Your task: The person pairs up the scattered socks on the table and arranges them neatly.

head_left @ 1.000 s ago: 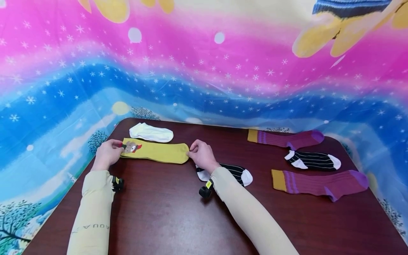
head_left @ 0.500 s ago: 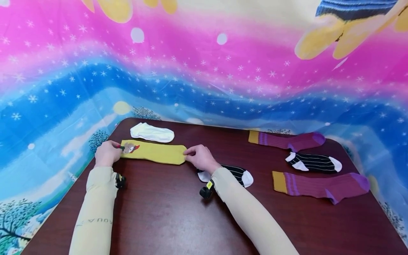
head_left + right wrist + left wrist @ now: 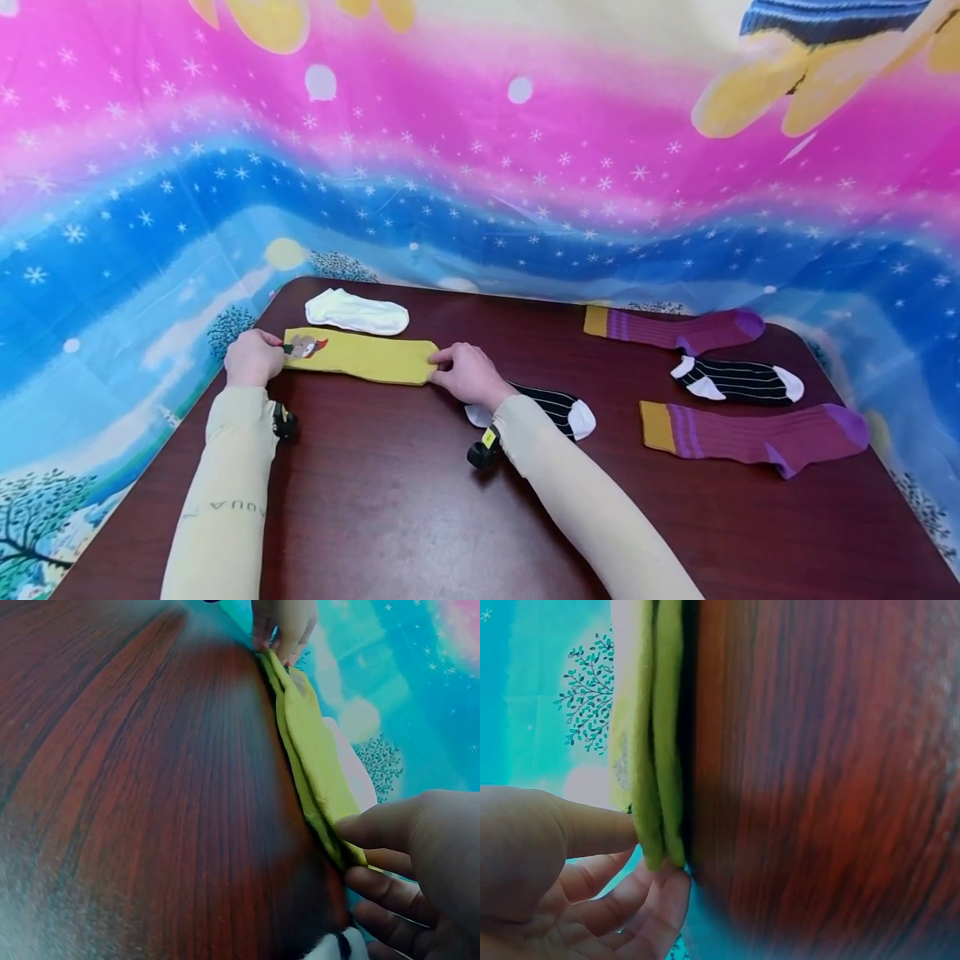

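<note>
A yellow sock pair, two layers stacked flat with a bear picture at the left end, lies across the back left of the table. My left hand pinches its left end; in the left wrist view the thumb is on top of the layered yellow edges and the fingers are beneath. At the other end my right hand pinches the tip, thumb above and forefinger below in the right wrist view. Just behind lies a white sock. A black striped sock is partly hidden by the right hand and wrist.
On the right side of the dark wooden table lie a purple sock with a mustard cuff, another black striped sock and a second purple sock. A printed cloth hangs behind the table's far edge.
My right hand has shifted slightly left, together with the right end of the yellow socks. The left hand stays at its end, and the other socks lie as before.
</note>
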Demonstrator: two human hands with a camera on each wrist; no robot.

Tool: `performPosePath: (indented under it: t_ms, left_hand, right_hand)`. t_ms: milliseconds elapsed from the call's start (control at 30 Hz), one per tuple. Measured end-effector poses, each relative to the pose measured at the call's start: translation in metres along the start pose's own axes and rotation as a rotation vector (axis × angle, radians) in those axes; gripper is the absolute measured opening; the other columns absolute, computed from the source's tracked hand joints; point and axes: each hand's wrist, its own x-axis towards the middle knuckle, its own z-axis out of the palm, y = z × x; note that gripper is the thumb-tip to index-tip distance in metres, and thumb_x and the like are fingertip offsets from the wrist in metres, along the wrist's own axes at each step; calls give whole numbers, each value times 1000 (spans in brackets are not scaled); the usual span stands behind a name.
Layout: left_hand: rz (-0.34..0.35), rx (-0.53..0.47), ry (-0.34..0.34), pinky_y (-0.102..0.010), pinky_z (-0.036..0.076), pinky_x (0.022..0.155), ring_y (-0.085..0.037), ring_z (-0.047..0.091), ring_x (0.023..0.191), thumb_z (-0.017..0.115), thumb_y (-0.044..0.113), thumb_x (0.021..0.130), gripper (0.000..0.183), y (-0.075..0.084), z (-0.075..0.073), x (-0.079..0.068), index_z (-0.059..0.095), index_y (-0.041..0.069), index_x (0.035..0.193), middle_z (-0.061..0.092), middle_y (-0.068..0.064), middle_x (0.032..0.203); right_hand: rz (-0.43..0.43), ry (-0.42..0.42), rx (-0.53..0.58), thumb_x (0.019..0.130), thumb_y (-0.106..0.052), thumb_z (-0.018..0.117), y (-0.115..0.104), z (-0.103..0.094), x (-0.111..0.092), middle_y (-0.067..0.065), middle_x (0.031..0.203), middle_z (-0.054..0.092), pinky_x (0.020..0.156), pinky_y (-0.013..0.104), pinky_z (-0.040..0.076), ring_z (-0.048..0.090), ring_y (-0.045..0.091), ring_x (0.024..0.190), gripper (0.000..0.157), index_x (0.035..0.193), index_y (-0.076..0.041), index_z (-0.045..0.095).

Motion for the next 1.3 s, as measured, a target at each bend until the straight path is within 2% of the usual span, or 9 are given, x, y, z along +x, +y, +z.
performPosePath:
  t_ms: [200, 300, 400, 567, 767, 900, 1100, 1300]
  left_hand:
    - [-6, 4, 10, -58, 47, 92, -49, 51, 109, 56, 9, 94, 30, 1, -1, 0, 63, -6, 118, 56, -32, 123]
    - [-9, 41, -2, -58, 49, 87, -50, 51, 111, 55, 13, 94, 38, 5, -3, -1, 58, -6, 127, 53, -33, 129]
    - [-20, 81, -11, -62, 43, 92, -55, 45, 119, 50, 20, 96, 52, 10, -5, -3, 47, -5, 142, 44, -36, 139]
    - [2, 95, 27, -69, 27, 103, -61, 31, 130, 44, 38, 102, 71, 20, -6, -3, 27, -4, 157, 31, -39, 149]
    - [83, 87, 67, -69, 22, 105, -61, 28, 135, 39, 53, 104, 82, 35, -4, -5, 15, 1, 161, 25, -35, 157]
    - [153, 94, 86, -69, 17, 110, -57, 24, 140, 34, 57, 104, 84, 45, -1, -9, 13, -2, 161, 22, -33, 159]
    - [242, 103, 117, -67, 3, 114, -51, 9, 148, 29, 62, 104, 87, 58, 7, -15, 10, -1, 162, 8, -34, 162]
    - [295, 123, 110, -67, -5, 114, -48, -4, 150, 24, 70, 101, 92, 73, 15, -23, 4, 6, 163, -5, -29, 164]
  right_hand:
    - [-2, -1, -53, 93, -28, 76, -4, 1, -3, -2, 100, 64, 80, 29, 46, 57, 14, 94, 37, 128, -16, 73]
    - [5, 11, -50, 93, -33, 76, -4, 1, -4, -1, 103, 64, 81, 30, 46, 57, 15, 96, 39, 128, -17, 73]
    - [10, 24, -44, 94, -37, 74, -2, 0, -6, 0, 111, 64, 86, 33, 46, 57, 17, 101, 42, 131, -17, 71]
    - [13, 53, -31, 97, -44, 68, 0, -3, -8, 3, 124, 61, 97, 37, 43, 53, 20, 114, 50, 137, -14, 65]
    - [24, 83, -35, 98, -57, 59, 2, -8, -10, 6, 144, 53, 111, 41, 35, 44, 25, 135, 64, 146, -15, 56]
    - [42, 85, -44, 98, -64, 52, 2, -12, -12, 7, 156, 42, 116, 46, 27, 34, 27, 145, 73, 153, -17, 48]
    - [48, 111, -75, 98, -72, 42, 3, -15, -14, 6, 164, 29, 117, 52, 21, 24, 27, 150, 81, 160, -20, 37]
    - [63, 122, -155, 94, -80, 34, 5, -22, -18, 3, 168, 20, 118, 53, 18, 14, 24, 153, 87, 162, -27, 29]
